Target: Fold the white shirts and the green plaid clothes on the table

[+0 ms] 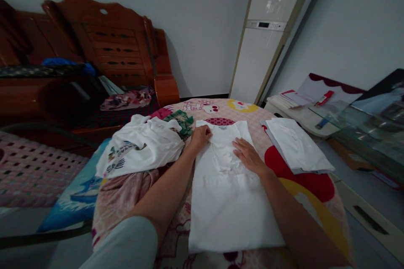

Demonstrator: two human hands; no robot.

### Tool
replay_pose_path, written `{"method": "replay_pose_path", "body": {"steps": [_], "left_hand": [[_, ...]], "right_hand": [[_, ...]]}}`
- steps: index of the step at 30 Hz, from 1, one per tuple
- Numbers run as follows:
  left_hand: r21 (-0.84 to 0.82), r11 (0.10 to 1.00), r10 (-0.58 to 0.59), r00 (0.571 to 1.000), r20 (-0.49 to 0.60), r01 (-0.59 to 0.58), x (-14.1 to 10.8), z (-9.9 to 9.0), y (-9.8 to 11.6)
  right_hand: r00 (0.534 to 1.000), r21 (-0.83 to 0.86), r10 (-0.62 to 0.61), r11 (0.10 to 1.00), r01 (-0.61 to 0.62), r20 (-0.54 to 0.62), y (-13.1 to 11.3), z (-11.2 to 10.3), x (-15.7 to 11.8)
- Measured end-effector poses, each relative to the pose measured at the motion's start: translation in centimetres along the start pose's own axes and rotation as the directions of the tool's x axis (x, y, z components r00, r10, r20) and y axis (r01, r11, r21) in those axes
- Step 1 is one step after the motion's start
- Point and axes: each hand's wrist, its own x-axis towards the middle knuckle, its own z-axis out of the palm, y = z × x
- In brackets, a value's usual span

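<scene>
A white shirt lies spread before me, its neckline at the far end and its sides turned inward, with creases across the chest. My left hand has its fingers curled in on the cloth near the shirt's upper left corner. Flat on the chest area, to the right of the creases, rests my right hand with its fingers stretched out. Left of my forearm is a crumpled white garment with a dark print. A folded stack of white clothes sits to the right.
A patterned cloth covers the round table. Green fabric and a pinkish garment lie around the crumpled pile. Beyond stand a wooden bench and a tall white air conditioner. A glass shelf is at the right.
</scene>
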Motion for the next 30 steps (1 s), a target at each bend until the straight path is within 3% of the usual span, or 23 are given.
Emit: {"method": "replay_pose_path", "body": {"steps": [4,5,7,9,11,13,15,17,19,22,27,30], "left_hand": [[-0.015,0.998,0.052,0.991,-0.120,-0.054,0.2,-0.5,0.3],[-0.063,0.994,0.084,0.990,-0.113,-0.091,0.3,-0.8,0.6],[-0.227,0.958,0.186,0.982,0.030,-0.175,0.4,-1.4,1.5],[-0.415,0.878,0.357,0.903,0.239,-0.238,0.2,-2.1,2.7],[-0.529,0.799,0.526,0.759,0.384,-0.286,-0.2,-2.7,3.9],[-0.535,0.769,0.614,0.639,0.464,-0.350,-0.9,-3.0,4.8],[-0.458,0.787,0.615,0.587,0.527,-0.414,-1.6,-2.8,5.4],[-0.341,0.817,0.574,0.610,0.546,-0.464,-2.2,-2.3,5.9],[-0.237,0.840,0.533,0.665,0.523,-0.487,-2.6,-1.7,6.3],[-0.178,0.852,0.510,0.704,0.494,-0.492,-2.9,-1.4,7.0],[-0.262,0.817,0.570,0.657,0.494,-0.513,-3.3,-1.9,8.0],[-0.314,0.820,0.567,0.608,0.556,-0.478,-3.5,-1.7,8.0]], "right_hand": [[1.000,-0.032,-0.007,0.999,0.008,0.029,-0.3,-0.1,-0.1],[0.999,-0.032,-0.007,0.999,0.009,0.036,-0.3,-0.1,-0.1],[0.999,-0.030,-0.010,0.999,0.012,0.049,-0.1,-0.1,-0.1],[0.999,-0.025,-0.015,1.000,0.016,0.050,0.2,0.1,-0.1],[0.999,-0.016,-0.017,1.000,0.017,0.034,0.4,0.3,-0.2],[1.000,-0.005,-0.015,1.000,0.015,0.019,0.6,0.5,-0.3],[1.000,-0.001,-0.010,1.000,0.010,0.013,0.7,0.6,-0.4],[1.000,0.003,-0.008,1.000,0.008,0.018,0.7,0.6,-0.4],[1.000,0.011,-0.010,1.000,0.009,0.030,0.7,0.5,-0.3],[0.999,0.031,-0.006,1.000,0.005,0.040,0.7,0.3,-0.2],[0.999,0.051,0.019,0.998,-0.021,0.046,0.8,0.4,-0.2],[0.999,0.024,-0.001,1.000,0.000,0.051,0.9,0.5,-0.2]]}}
